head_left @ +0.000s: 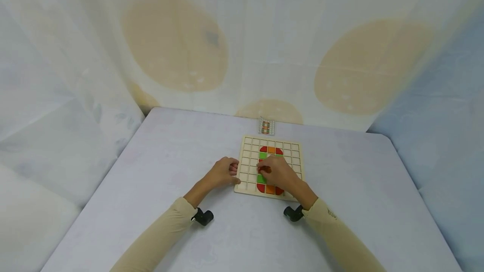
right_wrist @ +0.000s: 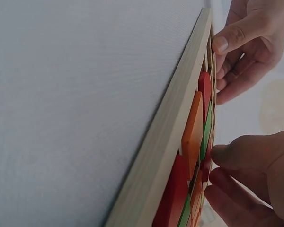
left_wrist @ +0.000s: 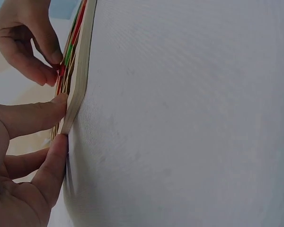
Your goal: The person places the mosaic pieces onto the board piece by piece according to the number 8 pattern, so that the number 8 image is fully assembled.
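A pale wooden grid board [head_left: 247,168] lies flat on the table, with red, orange and green tiles [head_left: 270,189] set in its cells. My left hand [head_left: 221,172] grips the board's left edge, thumb apart from the fingers; the left wrist view shows the thumb and a fingertip against the rim. Over the middle of the board, my right hand [head_left: 279,172] pinches a small red tile [left_wrist: 62,70] between thumb and fingers. In the right wrist view the thumb tip meets a red tile [right_wrist: 206,162], beside green and orange ones. My right hand covers several middle cells.
A small spiral-bound pattern booklet [head_left: 266,126] stands behind the board, showing a coloured grid. Black wrist cameras [head_left: 204,217] sit under both cuffs. A pale cloth covers the table [head_left: 181,146], and patterned curtains [head_left: 264,53] hang behind and at both sides.
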`<state>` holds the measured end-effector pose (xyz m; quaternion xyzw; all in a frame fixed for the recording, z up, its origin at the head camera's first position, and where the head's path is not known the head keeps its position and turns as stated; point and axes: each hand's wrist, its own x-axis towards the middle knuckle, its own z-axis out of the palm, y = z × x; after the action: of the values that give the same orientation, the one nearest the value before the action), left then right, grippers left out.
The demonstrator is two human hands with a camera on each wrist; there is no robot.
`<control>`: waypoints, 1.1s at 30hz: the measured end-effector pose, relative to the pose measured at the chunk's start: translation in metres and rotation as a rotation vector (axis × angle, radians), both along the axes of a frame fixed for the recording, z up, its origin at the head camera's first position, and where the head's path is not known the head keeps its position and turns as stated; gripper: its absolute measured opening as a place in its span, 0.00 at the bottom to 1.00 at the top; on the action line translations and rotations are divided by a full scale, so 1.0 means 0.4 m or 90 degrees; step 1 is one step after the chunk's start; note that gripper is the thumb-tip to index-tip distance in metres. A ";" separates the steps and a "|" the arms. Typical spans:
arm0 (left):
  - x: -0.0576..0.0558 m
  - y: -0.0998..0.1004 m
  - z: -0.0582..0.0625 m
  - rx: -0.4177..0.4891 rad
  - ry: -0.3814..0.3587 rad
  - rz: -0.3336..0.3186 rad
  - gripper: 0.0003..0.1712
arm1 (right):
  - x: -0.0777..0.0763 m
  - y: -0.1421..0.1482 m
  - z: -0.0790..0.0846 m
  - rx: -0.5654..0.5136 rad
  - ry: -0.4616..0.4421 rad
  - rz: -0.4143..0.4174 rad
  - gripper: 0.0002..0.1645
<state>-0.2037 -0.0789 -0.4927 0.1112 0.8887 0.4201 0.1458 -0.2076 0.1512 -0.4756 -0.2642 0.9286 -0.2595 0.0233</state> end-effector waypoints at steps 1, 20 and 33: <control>0.000 0.000 0.000 0.001 0.001 -0.001 0.36 | 0.000 0.000 0.000 0.001 0.001 0.000 0.12; 0.001 0.011 0.000 -0.002 -0.007 -0.003 0.36 | 0.003 0.007 -0.008 0.031 -0.019 -0.028 0.10; -0.016 0.008 0.019 -0.055 0.027 -0.027 0.31 | -0.015 0.031 0.013 -0.018 0.056 -0.048 0.11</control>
<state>-0.2102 -0.0757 -0.4852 0.1326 0.9065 0.3754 0.1403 -0.2134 0.1634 -0.4704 -0.2403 0.9344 -0.2612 -0.0312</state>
